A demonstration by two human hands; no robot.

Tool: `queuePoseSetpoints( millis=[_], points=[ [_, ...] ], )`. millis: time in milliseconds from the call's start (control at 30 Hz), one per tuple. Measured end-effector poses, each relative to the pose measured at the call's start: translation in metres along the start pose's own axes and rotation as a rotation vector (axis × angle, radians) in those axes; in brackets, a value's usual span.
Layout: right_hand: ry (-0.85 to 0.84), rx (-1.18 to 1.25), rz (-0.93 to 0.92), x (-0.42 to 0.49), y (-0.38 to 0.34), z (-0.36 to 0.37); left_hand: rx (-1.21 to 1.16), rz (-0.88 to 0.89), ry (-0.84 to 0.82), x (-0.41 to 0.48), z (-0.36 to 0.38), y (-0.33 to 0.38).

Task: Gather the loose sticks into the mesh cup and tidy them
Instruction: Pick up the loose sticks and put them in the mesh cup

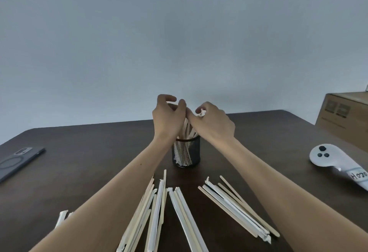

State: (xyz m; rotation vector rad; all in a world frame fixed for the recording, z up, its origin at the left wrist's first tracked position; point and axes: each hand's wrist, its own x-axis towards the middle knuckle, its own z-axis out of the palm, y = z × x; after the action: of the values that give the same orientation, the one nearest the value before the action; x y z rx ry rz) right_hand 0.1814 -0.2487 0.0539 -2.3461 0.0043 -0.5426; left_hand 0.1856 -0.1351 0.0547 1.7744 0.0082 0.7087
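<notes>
Head view. Over the mesh cup [186, 154] on the table [95, 152], left hand [168, 117] and right hand [214, 123] with fingers curled round tops of upright sticks [188, 130]. Nearer, under both forearms, loose sticks [158, 208] in heaps. Likely to tip the cup if pushed sideways.

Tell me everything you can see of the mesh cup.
The mesh cup is a small black cylinder of what looks like metal wire mesh, with a solid rim and base. It stands upright on the dark brown table, beyond the loose sticks lying flat. Pale sticks stand bunched inside, showing through the mesh and rising above the rim. The left hand and right hand grip the stick tops above it; neither plainly touches the cup.
</notes>
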Motion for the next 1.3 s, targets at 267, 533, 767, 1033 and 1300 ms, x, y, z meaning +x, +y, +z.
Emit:
queuePoseSetpoints(
  millis=[267,533,767,1033,1300],
  points=[
    [0.158,0.191,-0.002,-0.053,0.003,-0.025,0.092,0.056,0.055,-0.027,-0.063,0.012],
    [-0.166,-0.079,-0.077,-0.148,0.015,-0.021,0.786,-0.143,-0.312,-0.109,-0.136,-0.014],
    [-0.464,-0.404,-0.078,-0.183,0.017,-0.012,1.229,-0.176,-0.542,-0.165,-0.145,-0.008],
    [-0.479,-0.631,-0.140,-0.185,-0.011,-0.021,1.170,-0.274,-0.596,-0.149,-0.146,0.000],
    [-0.617,-0.797,-0.126,-0.176,-0.014,-0.006,1.278,-0.231,-0.664,-0.144,-0.128,0.002]
  ],
)
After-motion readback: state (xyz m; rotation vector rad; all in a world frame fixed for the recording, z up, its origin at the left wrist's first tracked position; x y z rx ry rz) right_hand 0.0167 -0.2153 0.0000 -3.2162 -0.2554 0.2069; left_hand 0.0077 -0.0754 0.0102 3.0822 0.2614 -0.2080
